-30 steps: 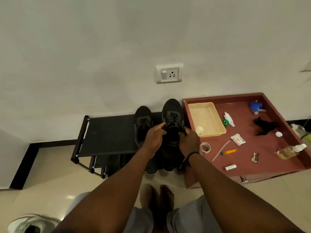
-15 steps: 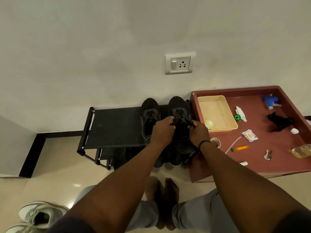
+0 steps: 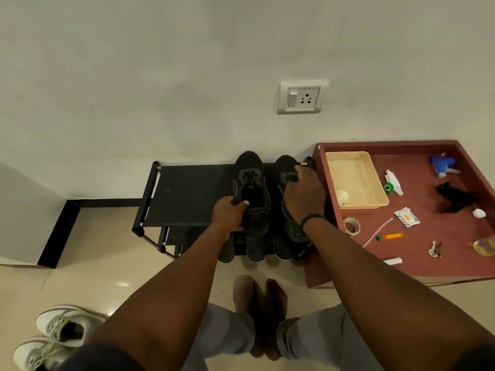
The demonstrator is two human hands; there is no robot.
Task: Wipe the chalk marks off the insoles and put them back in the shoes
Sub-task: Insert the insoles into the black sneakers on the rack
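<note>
Against a plain pale wall with a socket plate, a low black shoe rack is set on a glossy beige floor, with a shallow red tray just beside it on the right. Two black shoes are stood side by side at the right end of the rack's top shelf, toes toward the wall. The left shoe is gripped at the near edge of its opening by the left hand, thumb hooked over the collar. The right shoe is covered by the right hand, whose fingers are curled over the tongue and laces; a dark band is worn on that wrist. Whether insoles are inside the shoes cannot be told, as the openings are dark. More dark soles are seen on the lower shelf. A cream basket, a tape roll, a blue spray head, a black cloth and keys are scattered on the tray. Two white sneakers are seen on the floor at lower left.
</note>
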